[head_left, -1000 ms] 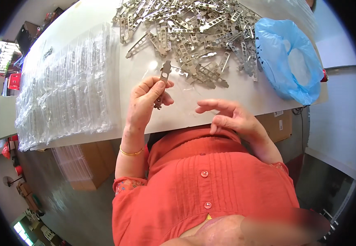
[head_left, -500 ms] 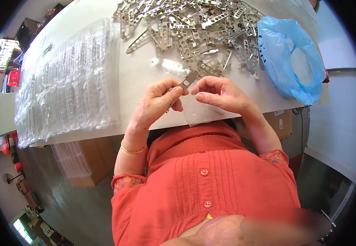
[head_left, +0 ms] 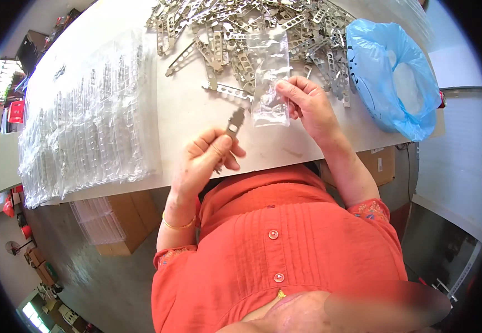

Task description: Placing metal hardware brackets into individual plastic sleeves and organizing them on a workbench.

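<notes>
My left hand [head_left: 206,156] is closed around a flat metal bracket [head_left: 235,121], whose notched end with a rectangular hole sticks up past the thumb. The bracket's other end is mostly hidden by the fingers. My right hand [head_left: 311,105] pinches the right edge of a clear plastic bag [head_left: 270,102] between thumb and fingers. This bag hangs over the near edge of a heap of metal brackets [head_left: 241,55], and the pieces behind show through it. A gap separates the bag from the bracket in my left hand.
Clear plastic packages [head_left: 91,122] lie in rows on the left of the white table [head_left: 180,116]. A blue plastic bag [head_left: 366,77] with an open mouth sits at the right edge. Cardboard boxes [head_left: 132,216] stand below the table.
My right hand has moved up and away from the left, and now holds the clear bag raised. My left hand has shifted slightly down and left with the bracket.
</notes>
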